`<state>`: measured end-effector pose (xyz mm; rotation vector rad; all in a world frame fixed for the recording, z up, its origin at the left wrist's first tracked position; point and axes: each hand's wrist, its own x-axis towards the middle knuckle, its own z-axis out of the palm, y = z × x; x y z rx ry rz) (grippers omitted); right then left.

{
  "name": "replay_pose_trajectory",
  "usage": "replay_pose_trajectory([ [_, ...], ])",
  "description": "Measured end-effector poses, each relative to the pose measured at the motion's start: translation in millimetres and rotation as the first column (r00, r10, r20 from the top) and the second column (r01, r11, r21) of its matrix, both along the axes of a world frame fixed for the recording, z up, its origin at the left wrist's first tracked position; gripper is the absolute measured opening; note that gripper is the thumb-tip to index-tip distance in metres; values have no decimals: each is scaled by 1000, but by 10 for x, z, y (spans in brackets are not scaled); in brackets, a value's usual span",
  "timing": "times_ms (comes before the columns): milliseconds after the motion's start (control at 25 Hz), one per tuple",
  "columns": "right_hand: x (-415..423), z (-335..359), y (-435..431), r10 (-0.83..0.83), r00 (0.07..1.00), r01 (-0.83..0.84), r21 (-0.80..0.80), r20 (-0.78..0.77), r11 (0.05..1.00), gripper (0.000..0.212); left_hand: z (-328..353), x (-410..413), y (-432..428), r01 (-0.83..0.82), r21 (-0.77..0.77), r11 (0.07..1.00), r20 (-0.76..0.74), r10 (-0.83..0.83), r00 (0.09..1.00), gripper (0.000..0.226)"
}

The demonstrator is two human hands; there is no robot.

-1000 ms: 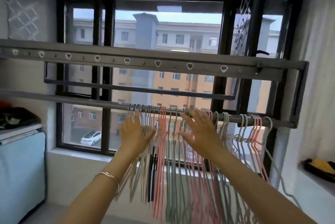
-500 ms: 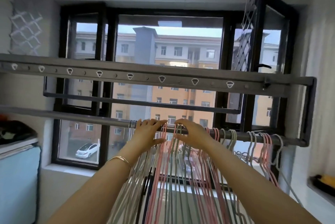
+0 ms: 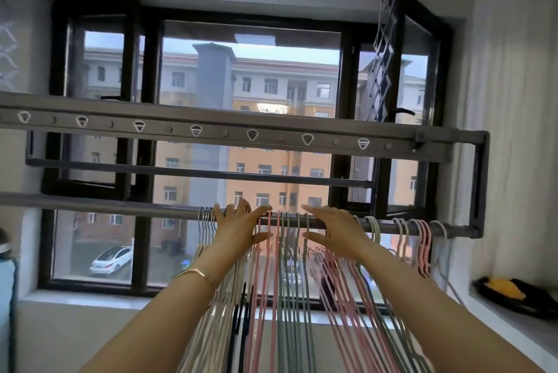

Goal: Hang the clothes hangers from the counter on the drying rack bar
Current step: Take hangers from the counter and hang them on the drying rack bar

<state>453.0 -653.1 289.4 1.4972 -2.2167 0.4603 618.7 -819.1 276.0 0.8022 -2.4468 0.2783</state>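
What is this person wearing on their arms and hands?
Very little. No sleeves are in view, and neither the left hand nor the right hand has a glove. The only item is a thin gold-coloured bangle round the left wrist.

Raised side by side, left grip (image 3: 238, 229) and right grip (image 3: 335, 229) are spread flat, fingers straight, thumbs pointing inward.

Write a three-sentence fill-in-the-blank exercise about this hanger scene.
1. The gold bracelet is on the ____ wrist.
2. The left hand and the right hand reach up among the hangers hooked on the ____ bar.
3. The car parked outside is ____.
Missing words: left; lowest; white.
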Motion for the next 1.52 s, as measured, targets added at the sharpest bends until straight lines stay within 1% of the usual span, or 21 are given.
replay_pose_trajectory([
  [80, -125, -4, 164, -65, 998, 65, 2, -7, 998, 64, -1, -48, 66, 31, -13, 999, -4, -31, 1000, 69],
  [160, -226, -17, 307, -113, 993, 112, -24, -32, 993, 67, -6, -153, 204, 113, -37, 993, 7, -113, 994, 73],
  [240, -282, -19, 457, -124, 992, 124, -149, 10, 981, 71, -28, -212, 320, 138, -25, 990, -20, -138, 990, 75],
  [320, -342, -62, 739, -117, 991, 130, -306, 61, 943, 75, -42, -116, 328, 90, 15, 996, -85, -88, 992, 77],
  [400, -423, -188, 1119, -133, 985, 167, -390, 112, 905, 80, -132, 129, 286, 44, 56, 997, -136, -36, 990, 86],
  [520, -554, -585, 1623, -245, 948, 307, -372, 205, 876, 94, -401, 473, 344, 11, 188, 982, -158, 19, 987, 98],
  [560, -626, -719, 1727, -275, 915, 368, -332, 295, 869, 96, -501, 538, 374, 8, 268, 964, -150, 33, 988, 103],
  [600, -654, -826, 1806, -270, 863, 412, -286, 426, 865, 98, -602, 585, 410, 2, 336, 942, -139, 48, 989, 107],
  [680, -604, -962, 1878, -204, 682, 437, -167, 702, 884, 101, -755, 654, 466, -32, 386, 922, -140, 93, 986, 112],
  [720, -539, -981, 1871, -158, 589, 414, -128, 793, 901, 96, -799, 678, 469, -49, 371, 927, -153, 113, 982, 113],
  [760, -476, -978, 1846, -110, 541, 389, -132, 834, 912, 90, -815, 701, 466, -58, 355, 933, -170, 125, 978, 111],
  [800, -422, -968, 1818, -69, 525, 373, -157, 848, 914, 88, -825, 714, 453, -63, 355, 933, -185, 136, 973, 108],
  [840, -350, -960, 1777, -44, 540, 353, -178, 841, 919, 88, -826, 725, 437, -73, 369, 927, -187, 150, 971, 107],
  [920, -244, -974, 1677, -19, 602, 311, -212, 798, 926, 89, -854, 742, 417, -111, 399, 910, -116, 170, 979, 110],
  [1000, -115, -970, 1568, 3, 625, 286, -232, 781, 930, 81, -922, 739, 451, -122, 427, 896, -37, 152, 988, 110],
  [1120, 116, -917, 1403, 32, 666, 212, -230, 745, 950, 70, -988, 744, 566, -114, 446, 888, -20, 137, 990, 103],
  [1200, 256, -913, 1268, 50, 690, 155, -215, 722, 964, 71, -995, 764, 585, -107, 422, 900, -11, 123, 992, 103],
  [1320, 372, -972, 1064, 8, 750, 116, -143, 661, 983, 86, -1017, 811, 623, -118, 425, 897, 16, 123, 992, 99],
  [1400, 390, -1043, 947, -30, 795, 118, -106, 606, 987, 91, -1051, 848, 722, -150, 396, 906, 48, 143, 989, 96],
  [1440, 402, -1077, 901, -61, 823, 130, -83, 565, 988, 89, -1062, 873, 776, -165, 380, 910, 59, 155, 986, 94],
  [1520, 441, -1161, 881, -142, 902, 153, 4, 407, 988, 80, -1107, 941, 870, -191, 342, 920, 73, 177, 982, 90],
])
